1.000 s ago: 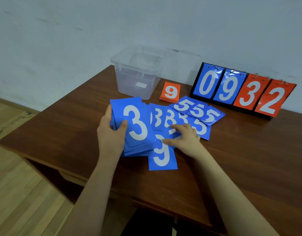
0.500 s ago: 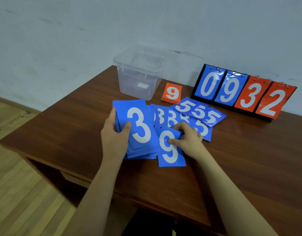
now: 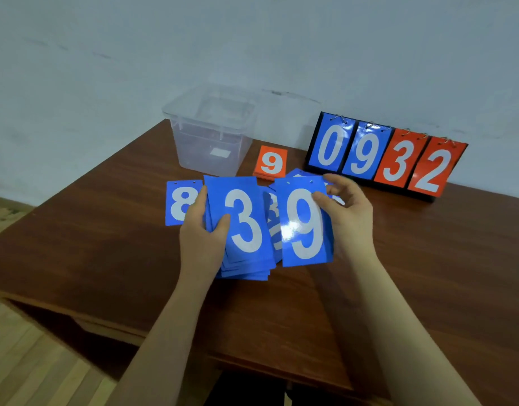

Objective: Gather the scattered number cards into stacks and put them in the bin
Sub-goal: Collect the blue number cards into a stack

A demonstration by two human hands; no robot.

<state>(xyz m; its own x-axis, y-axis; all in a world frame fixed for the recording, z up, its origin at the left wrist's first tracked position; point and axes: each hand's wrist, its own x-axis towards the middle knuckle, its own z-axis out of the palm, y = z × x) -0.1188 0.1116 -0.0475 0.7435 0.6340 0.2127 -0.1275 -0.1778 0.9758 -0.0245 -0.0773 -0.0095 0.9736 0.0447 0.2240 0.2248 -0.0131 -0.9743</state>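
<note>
My left hand [image 3: 201, 240] grips a thick stack of blue number cards [image 3: 243, 230] with a white 3 on top, raised above the table. My right hand [image 3: 347, 213] pinches a single blue 9 card [image 3: 303, 224] by its right edge, lifted beside the stack. A blue 8 card [image 3: 179, 202] lies flat behind my left hand. More blue cards [image 3: 272, 212] show between the stack and the 9 card, mostly hidden. A small orange stack topped with a 9 [image 3: 270, 162] lies next to the clear plastic bin [image 3: 211, 131], which stands at the back of the table.
A flip scoreboard [image 3: 384, 155] reading 0 9 3 2 stands at the back right against the wall. The brown wooden table [image 3: 428, 259] has its front edge near me, and wood flooring shows at the lower left.
The right hand has lifted the blue 9 card off the table. The left hand has raised the 3 stack, which uncovered the 8 card behind it.
</note>
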